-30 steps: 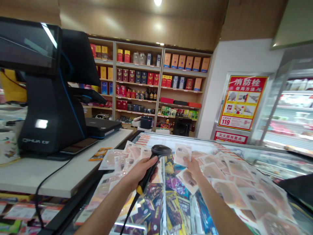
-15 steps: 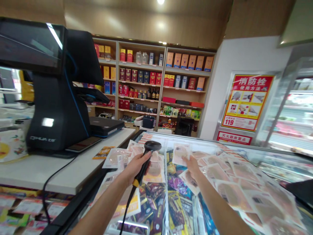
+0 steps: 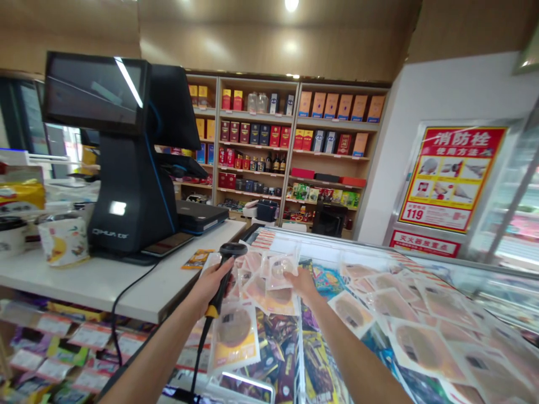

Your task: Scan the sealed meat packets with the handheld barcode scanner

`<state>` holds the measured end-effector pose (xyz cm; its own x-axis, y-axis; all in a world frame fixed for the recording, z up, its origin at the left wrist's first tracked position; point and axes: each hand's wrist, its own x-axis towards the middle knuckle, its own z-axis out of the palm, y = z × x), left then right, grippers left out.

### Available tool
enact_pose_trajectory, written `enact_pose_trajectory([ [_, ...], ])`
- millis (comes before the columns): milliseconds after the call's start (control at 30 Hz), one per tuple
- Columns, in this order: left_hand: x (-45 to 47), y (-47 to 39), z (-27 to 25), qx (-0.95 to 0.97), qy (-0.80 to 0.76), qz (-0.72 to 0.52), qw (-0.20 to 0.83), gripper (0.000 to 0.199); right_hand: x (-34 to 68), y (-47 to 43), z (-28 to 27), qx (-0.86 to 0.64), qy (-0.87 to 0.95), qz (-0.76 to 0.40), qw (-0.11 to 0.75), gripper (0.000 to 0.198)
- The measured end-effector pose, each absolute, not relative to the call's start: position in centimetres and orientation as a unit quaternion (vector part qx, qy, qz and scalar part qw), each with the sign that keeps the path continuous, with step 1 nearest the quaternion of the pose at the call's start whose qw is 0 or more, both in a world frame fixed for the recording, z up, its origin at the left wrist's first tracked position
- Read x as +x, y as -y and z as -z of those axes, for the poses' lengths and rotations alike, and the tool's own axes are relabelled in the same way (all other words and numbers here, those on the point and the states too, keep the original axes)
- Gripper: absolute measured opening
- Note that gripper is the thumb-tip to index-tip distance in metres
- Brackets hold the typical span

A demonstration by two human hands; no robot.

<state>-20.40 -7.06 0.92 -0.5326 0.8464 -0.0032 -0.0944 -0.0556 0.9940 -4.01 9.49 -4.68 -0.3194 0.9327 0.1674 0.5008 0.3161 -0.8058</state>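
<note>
My left hand (image 3: pixel 211 282) is wrapped around the black handle of a barcode scanner (image 3: pixel 219 292), its cable hanging down toward me. Pinched at its right edge, a clear flat packet (image 3: pixel 278 270) with a round, pale disc inside is in my right hand (image 3: pixel 304 284). That packet is held just right of the scanner head, above other packets. Below my hands is a glass-topped freezer (image 3: pixel 301 359) with colourful wrapped goods under the glass. A yellow-printed packet (image 3: pixel 236 336) lies near the scanner's cable. Many similar packets (image 3: pixel 425 303) are spread over the glass on the right.
At left, a black checkout terminal (image 3: pixel 135 185) stands on a white counter (image 3: pixel 126 292), with a dark flat device (image 3: pixel 167 244) and an orange packet (image 3: pixel 197 259) beside it. Shelves of boxes and bottles (image 3: pixel 252 134) line the back. A fire-hydrant poster (image 3: pixel 457 179) hangs at right.
My right hand has moved left with the packet, across the divider toward the scanner. My left hand has shifted left with the scanner, and the head view has turned slightly left.
</note>
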Motion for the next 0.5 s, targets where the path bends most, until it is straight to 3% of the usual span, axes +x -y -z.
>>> enact_pose_trajectory([
  [233,-21.0,7.7,-0.2,0.304,-0.581,-0.660,0.366,0.036,-4.8,-8.4,4.2,-0.571,0.781,-0.120,0.224,0.047],
  [500,-19.3,7.2,-0.2,0.331,-0.579,-0.640,0.381,0.036,-4.0,-8.0,4.3,-0.588,0.774,-0.093,0.216,0.056],
])
